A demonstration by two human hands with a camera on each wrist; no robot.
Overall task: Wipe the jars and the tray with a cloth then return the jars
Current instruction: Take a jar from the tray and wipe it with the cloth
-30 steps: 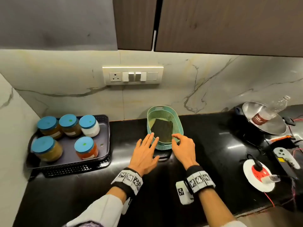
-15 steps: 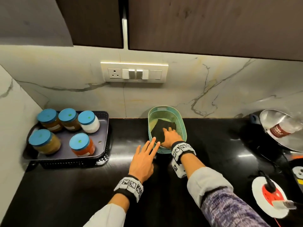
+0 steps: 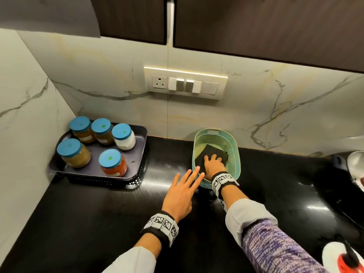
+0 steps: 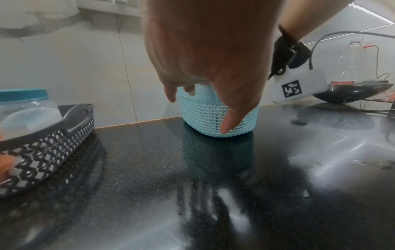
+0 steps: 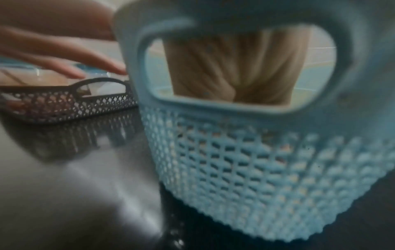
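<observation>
Several blue-lidded jars stand in a dark grey tray [image 3: 136, 152] in the left corner: an orange-filled one [image 3: 113, 162] in front, a white one [image 3: 124, 135] behind it. A dark cloth [image 3: 214, 150] lies in a turquoise basket [image 3: 236, 154] at the back wall. My right hand [image 3: 213, 158] is inside the basket, fingers spread on the cloth. My left hand [image 3: 191, 174] is open, its straight fingertips at the basket's near rim. The left wrist view shows that hand [image 4: 198, 115] against the basket [image 4: 245, 121]. In the right wrist view the palm [image 5: 230, 67] shows through the basket's handle hole [image 5: 256, 177]; the fingers are hidden.
The black counter [image 3: 88, 223] stretches in front of the tray and basket. A steel pan [image 3: 356, 166] sits at the right edge, and a white and red round device [image 3: 342, 259] at the bottom right. Marble walls close the left and back; cabinets hang overhead.
My right hand went from the basket's near rim down into the basket onto the cloth. The left hand stayed at the rim. The head view shifted, so the pan slid to the right edge.
</observation>
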